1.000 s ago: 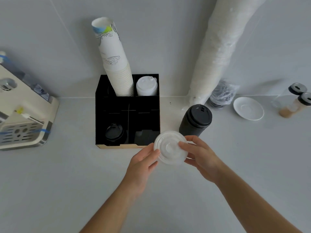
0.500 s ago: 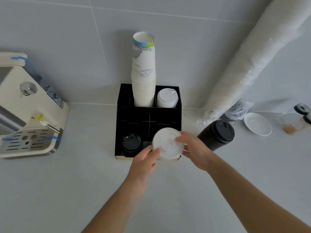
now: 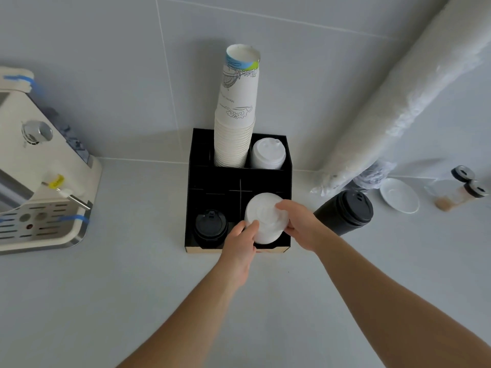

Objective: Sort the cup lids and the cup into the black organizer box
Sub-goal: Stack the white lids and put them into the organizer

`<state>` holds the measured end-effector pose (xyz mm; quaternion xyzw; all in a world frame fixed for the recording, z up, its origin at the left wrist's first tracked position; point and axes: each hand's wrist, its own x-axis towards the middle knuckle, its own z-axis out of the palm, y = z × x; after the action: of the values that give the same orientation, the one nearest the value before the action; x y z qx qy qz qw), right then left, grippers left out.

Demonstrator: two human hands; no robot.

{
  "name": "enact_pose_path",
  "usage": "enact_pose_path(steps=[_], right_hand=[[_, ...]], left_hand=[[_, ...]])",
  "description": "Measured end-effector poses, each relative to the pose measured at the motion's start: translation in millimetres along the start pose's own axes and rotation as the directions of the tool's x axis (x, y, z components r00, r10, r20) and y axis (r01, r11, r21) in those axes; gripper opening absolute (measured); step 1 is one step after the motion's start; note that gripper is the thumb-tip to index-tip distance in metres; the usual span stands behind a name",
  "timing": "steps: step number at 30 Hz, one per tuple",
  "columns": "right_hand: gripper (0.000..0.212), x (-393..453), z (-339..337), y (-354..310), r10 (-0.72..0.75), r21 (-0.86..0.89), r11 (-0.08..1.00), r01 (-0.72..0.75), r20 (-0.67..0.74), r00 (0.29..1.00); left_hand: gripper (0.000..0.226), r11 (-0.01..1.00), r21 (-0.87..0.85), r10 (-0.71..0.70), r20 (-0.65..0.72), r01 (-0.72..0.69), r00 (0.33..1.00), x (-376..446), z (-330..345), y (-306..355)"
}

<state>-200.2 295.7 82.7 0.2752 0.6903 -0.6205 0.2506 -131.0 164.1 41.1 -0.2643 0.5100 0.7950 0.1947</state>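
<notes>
Standing on the counter, the black organizer box has the white lids over its near right compartment, left hand and right hand both grasping the stack's sides.

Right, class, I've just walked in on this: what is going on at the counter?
A person holds a stack of white lids with both hands, left hand and right hand, over the front right slot of the black organizer box. Black lids sit in the front left slot; paper cups and more white lids at the back. A black cup stands on the counter, right of the box.
</notes>
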Motion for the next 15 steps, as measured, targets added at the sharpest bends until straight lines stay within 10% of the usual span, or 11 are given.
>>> enact_pose_path(steps=[11, 15], right_hand=[[0.004, 7.0, 9.8, 3.5, 0.047, 0.053, 0.998, -0.046, -0.010, 0.999], [0.040, 14.9, 15.0, 8.4, -0.030, -0.122, 0.992, 0.026, -0.035, 0.999]], left_hand=[[0.037, 0.992, 0.108, -0.066, 0.000, 0.066, 0.998, 13.7, 4.5, 8.1], [0.037, 0.992, 0.082, -0.087, -0.044, 0.091, 0.995, 18.6, 9.4, 11.6]])
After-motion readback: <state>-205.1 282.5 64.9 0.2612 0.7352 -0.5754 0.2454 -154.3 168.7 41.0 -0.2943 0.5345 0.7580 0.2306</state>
